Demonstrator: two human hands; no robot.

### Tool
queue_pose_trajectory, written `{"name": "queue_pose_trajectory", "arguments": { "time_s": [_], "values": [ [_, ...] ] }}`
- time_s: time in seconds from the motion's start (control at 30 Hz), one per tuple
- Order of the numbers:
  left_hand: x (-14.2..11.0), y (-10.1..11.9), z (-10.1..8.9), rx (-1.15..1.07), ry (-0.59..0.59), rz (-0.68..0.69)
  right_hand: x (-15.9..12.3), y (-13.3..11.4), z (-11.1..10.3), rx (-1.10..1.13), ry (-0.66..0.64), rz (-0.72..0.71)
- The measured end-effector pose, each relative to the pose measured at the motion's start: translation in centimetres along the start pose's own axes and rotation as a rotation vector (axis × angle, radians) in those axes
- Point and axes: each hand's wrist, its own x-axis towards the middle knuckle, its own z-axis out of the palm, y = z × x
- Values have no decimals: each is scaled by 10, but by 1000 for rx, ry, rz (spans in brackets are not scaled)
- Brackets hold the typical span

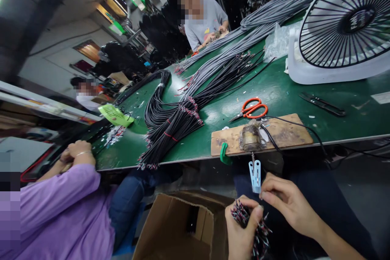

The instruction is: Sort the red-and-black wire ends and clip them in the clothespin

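Low in the view, my left hand (239, 233) is wrapped round a bundle of dark cables (261, 239), whose stripped ends of red, white and black wire fan out past the thumb. Thumb and fingertips of my right hand (288, 203) are pinched together just beside a light blue clothespin (255, 176); whatever is between them is too small to make out. This clothespin hangs from a thin metal shaft on a small motor-like device (251, 137), fixed to a wooden board (291, 130) at the table edge. A green clamp (224, 153) grips that board.
On the green table (213, 142) lie orange-handled scissors (252, 109), black snips (323, 103), black cable bundles (173, 126) and grey cables (219, 63). A white fan (319, 74) stands right. Below is an open cardboard box (164, 227). A co-worker in purple (70, 211) sits left; another sits opposite.
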Motion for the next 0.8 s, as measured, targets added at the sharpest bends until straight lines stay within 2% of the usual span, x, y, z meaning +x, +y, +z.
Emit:
{"name": "queue_pose_trajectory", "arguments": {
  "time_s": [0.07, 0.13, 0.27, 0.4, 0.63, 0.8],
  "values": [
    [0, 4, 4, -123, -19, -58, 0, 3, 4, 144, -24, 109],
    [0, 8, 7, -227, -15, -106, -1, 5, 6, 184, -22, 125],
    [-1, 11, 9, -312, -20, -162, -3, 4, 2, 18, 6, -32],
    [-1, 11, 7, -353, -28, -191, -2, 5, -1, -98, 106, -130],
    [1, 8, 3, -355, -80, -180, -5, 10, -1, -107, 52, -293],
    [4, 3, -4, -362, -155, -223, -3, 8, -2, -72, 51, -313]
  ]
}}
